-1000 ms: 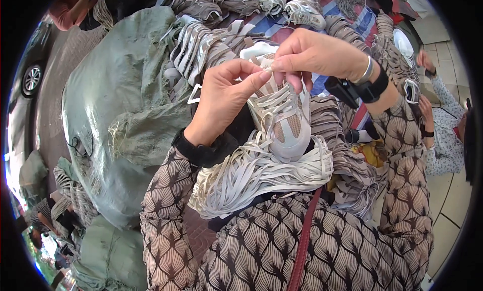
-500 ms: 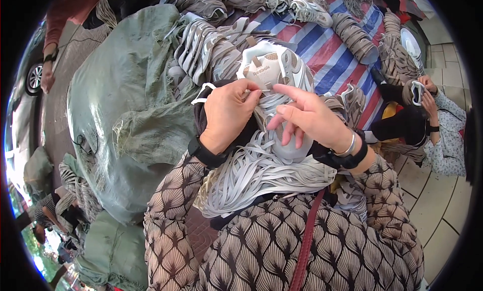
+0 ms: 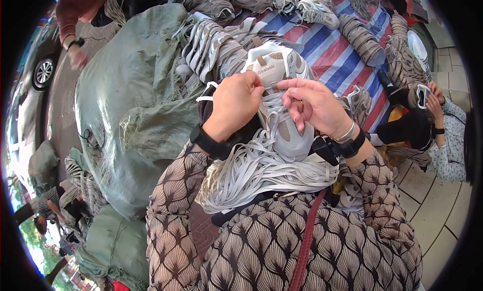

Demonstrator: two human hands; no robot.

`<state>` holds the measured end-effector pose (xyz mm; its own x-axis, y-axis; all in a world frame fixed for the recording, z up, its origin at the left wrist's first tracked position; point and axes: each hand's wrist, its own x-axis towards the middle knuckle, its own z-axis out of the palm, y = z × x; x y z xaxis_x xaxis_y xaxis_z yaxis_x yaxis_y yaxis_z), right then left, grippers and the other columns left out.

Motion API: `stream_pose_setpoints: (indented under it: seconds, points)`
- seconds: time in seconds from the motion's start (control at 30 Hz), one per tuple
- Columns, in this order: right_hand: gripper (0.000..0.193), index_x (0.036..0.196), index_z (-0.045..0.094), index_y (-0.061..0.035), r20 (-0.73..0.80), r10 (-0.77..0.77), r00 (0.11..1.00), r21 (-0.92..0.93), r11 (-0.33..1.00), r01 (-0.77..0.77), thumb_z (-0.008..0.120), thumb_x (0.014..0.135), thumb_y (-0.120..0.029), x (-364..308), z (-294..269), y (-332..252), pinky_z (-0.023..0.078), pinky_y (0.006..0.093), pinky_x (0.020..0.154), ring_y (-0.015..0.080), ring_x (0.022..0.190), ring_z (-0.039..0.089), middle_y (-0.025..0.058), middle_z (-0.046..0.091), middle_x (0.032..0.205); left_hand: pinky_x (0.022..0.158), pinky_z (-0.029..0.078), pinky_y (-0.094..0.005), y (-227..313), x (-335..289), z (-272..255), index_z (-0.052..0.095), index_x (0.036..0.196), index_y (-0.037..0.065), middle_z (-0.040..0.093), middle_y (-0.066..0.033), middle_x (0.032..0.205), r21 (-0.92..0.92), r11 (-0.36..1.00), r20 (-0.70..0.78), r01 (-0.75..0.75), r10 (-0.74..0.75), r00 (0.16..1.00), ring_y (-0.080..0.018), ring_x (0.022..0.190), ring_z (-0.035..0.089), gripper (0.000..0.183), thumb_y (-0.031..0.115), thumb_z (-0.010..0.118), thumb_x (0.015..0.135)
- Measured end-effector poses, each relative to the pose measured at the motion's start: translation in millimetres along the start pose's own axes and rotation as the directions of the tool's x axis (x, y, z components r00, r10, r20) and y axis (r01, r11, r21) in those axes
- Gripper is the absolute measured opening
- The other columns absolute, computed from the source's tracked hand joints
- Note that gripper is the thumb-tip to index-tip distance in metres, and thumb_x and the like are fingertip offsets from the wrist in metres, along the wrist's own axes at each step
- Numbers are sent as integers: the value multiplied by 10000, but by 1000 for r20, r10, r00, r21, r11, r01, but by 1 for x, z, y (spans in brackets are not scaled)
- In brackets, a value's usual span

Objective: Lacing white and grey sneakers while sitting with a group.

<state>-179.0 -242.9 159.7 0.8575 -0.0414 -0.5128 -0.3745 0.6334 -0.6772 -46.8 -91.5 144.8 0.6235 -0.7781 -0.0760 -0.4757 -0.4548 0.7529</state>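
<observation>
A beige and white sneaker (image 3: 293, 140) rests in front of me with its toe towards me, and a pale lace is threaded across its tongue. My left hand (image 3: 235, 104) is closed in a pinch on the shoelace beside the tongue, its fingertips partly hidden. From the other side, my right hand (image 3: 317, 109) has thumb and forefinger drawn together on the lace near the upper eyelets; its other fingers are curled. Across my lap, just below the toe, spreads a thick bundle of loose white laces (image 3: 261, 178).
A big green sack (image 3: 121, 95) bulges at my left. Stacked shoe uppers (image 3: 214, 47) lie beyond the sneaker, by a striped sheet (image 3: 334, 72) holding more bundles. A seated co-worker (image 3: 448, 135) at right holds a shoe piece; another person's arm (image 3: 70, 34) hangs at upper left.
My right hand's outstretched fingers have curled in, with thumb and forefinger closing near the lace. My left hand still pinches beside the tongue. The whole view has shifted slightly.
</observation>
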Motion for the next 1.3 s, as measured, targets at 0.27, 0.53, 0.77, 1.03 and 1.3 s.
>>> stream_pose_setpoints:
  seconds: [0.27,0.53,0.77,1.03,1.3]
  points:
    - [308,1141,465,56,-90,-159,983,-450,887,102,472,901,-137,-7,13,1,499,261,436,121,562,594,84,605,760,582,469,-328,-14,5,24,653,772,-5,630,-154,669,-457,875,44,161,-159,986,-234,602,618,157,149,646,744]
    - [159,878,490,30,247,-461,852,-920,-389,57,537,803,-102,23,11,0,515,381,509,305,595,644,188,623,668,571,466,-341,-4,1,38,659,762,23,633,-141,668,-286,953,-134,98,-141,981,-242,598,618,171,193,673,746]
    - [139,880,452,4,311,-454,835,-896,-433,98,542,796,-61,20,20,3,490,412,500,325,581,624,171,573,578,566,468,-371,-11,1,32,661,763,35,635,-140,657,-306,939,-83,155,-189,979,-288,604,619,215,250,673,758]
    - [68,894,463,-38,363,-518,774,-927,-281,247,492,874,-97,7,-21,-4,485,340,458,235,564,619,153,618,697,632,460,-433,2,6,-2,665,804,51,610,-147,731,214,968,-136,-131,163,977,-336,708,597,231,259,569,831]
    - [301,1199,453,93,-445,-607,659,781,98,617,320,948,-7,-142,-243,19,386,425,1035,307,1155,499,223,530,1185,835,439,-300,-19,60,-30,600,1112,54,620,-124,1038,-4,952,-86,-305,303,949,-221,947,582,260,65,494,875]
